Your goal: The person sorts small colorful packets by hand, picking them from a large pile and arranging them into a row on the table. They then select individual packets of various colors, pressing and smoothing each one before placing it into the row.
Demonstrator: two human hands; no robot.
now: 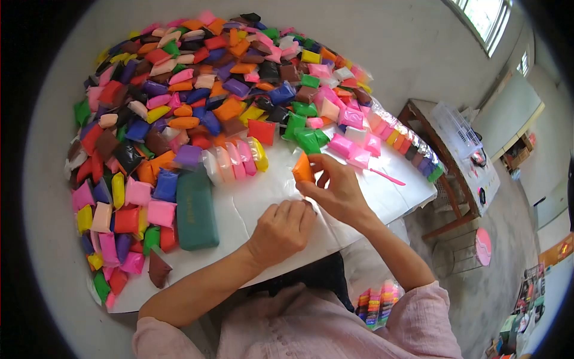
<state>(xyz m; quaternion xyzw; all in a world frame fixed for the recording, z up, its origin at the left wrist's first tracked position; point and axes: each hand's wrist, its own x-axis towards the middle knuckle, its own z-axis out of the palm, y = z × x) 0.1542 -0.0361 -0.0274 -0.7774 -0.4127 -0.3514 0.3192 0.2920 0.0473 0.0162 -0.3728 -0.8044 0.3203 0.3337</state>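
My right hand [338, 188] pinches a small orange packet [302, 170] in clear plastic between thumb and fingers, above the white table covering. Just below it, my left hand [283, 226] is closed with the fingers curled in; what they hold, if anything, is hidden. A row of packets [234, 160], white, pink and yellow, stands side by side left of the orange one. Beside that row lies a dark green box [197, 210]. A red packet [261, 132] and green packets [308, 140] lie beyond my hands.
A large heap of coloured packets [197, 90] covers the table's far and left parts. Near the right edge are a pink stick-like tool [387, 177] and a long wrapped row of packets [406, 145]. A second table [445, 128] and a pink-topped stool [483, 246] stand to the right.
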